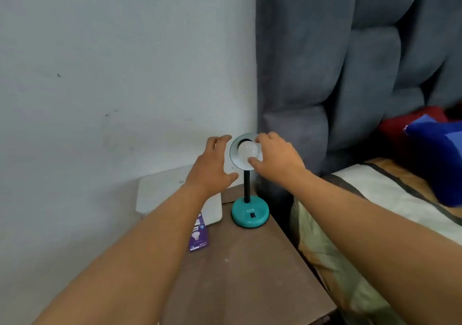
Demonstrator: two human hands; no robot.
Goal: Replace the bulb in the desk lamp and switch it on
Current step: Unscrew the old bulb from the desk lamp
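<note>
A small teal desk lamp (250, 212) stands on a brown bedside table (250, 274), its round shade (233, 158) tilted toward me. A white bulb (247, 150) sits in the shade's mouth. My right hand (277, 159) has its fingers and thumb wrapped around the bulb. Just left of the shade, my left hand (212, 167) is spread open and appears not to touch it. A black switch (253, 215) sits on the lamp's base. A purple bulb box (198, 237) lies flat on the table to the left.
A white flat box (155, 194) leans at the wall behind the purple box. A grey padded headboard (350, 74) rises on the right, with a bed and a blue pillow (437, 154) below it. The wall (112, 74) stands close behind the lamp.
</note>
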